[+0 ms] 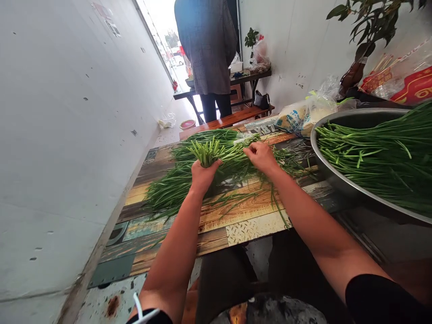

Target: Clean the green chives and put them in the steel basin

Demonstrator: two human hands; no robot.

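My left hand (203, 174) is closed around a bunch of garlic chives (207, 152), with the cut stem ends pointing up and the long leaves trailing left onto the table. To its right, my right hand (261, 157) has its fingers curled into a pinch over the stem ends of more chives (232, 152) lying on the table. What sits between those fingertips, if anything, is hidden. Loose chive leaves (232, 200) are scattered between my forearms, and a pile of chives (168, 184) spreads to the left.
A big metal basin (317, 150) full of chives stands at the right on the wood-patterned table (212, 240). Behind it are plastic bags (303, 114) and a plant (366, 27). A person (209, 49) stands at a far table (251, 78), beyond a bench (222, 121). A wall (67, 135) runs along the left.
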